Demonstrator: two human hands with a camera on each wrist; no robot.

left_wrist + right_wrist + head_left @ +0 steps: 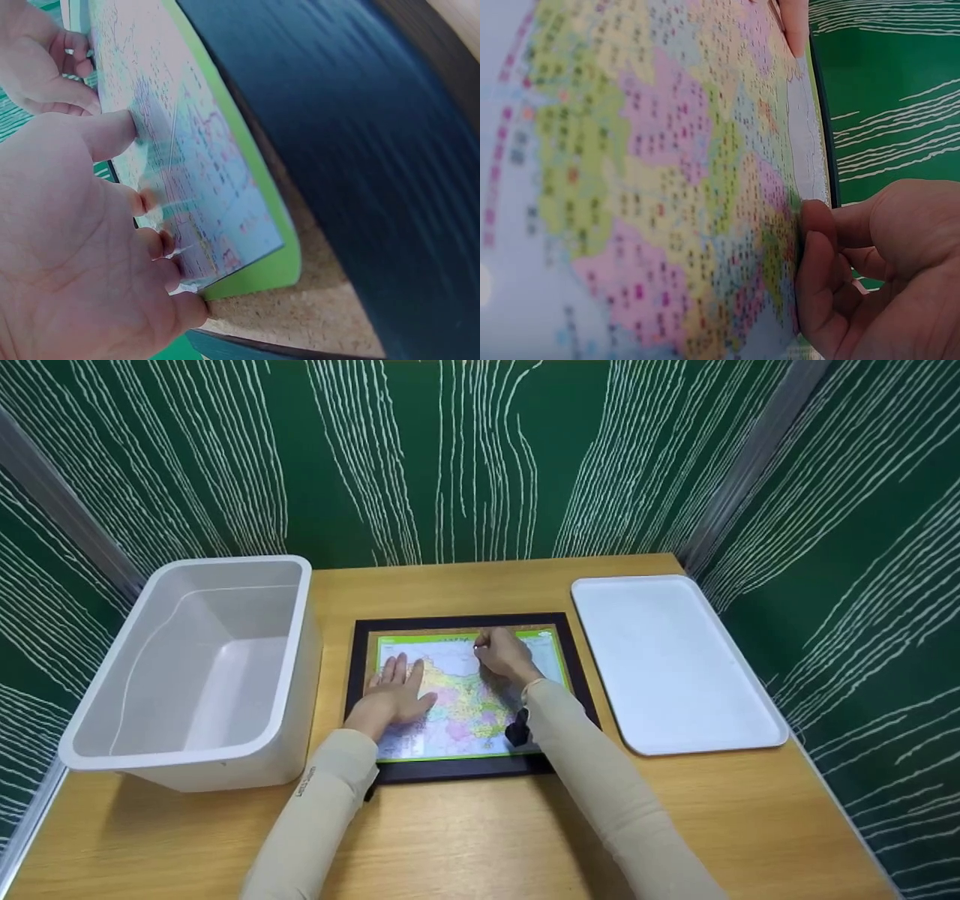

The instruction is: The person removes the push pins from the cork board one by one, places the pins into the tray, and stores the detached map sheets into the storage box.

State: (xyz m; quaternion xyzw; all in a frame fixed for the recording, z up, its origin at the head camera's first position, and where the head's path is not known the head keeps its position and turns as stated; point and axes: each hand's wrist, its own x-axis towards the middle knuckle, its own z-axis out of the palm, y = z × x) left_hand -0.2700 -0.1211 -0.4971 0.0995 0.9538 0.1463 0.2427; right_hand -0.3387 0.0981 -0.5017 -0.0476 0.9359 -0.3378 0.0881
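A colourful map (450, 727) with a green border lies on a cork board (370, 652) in a black frame (465, 769). My left hand (394, 697) rests on the map's left part, fingers spread. In the left wrist view, the fingertips of the left hand (82, 240) touch the glossy sheet near its green corner. Close to the map's upper edge, my right hand (504, 651) has its thumb and fingers curled together in a pinch. A tiny pin-like thing (475, 647) shows at its fingertips, mostly hidden. In the right wrist view, the right hand (892, 262) bends against the map.
A deep white bin (296, 690) stands left of the frame on the wooden table (465, 832). On the right lies a shallow white tray (675, 660), close to the frame. Green walls with white lines (480, 465) enclose the back and sides.
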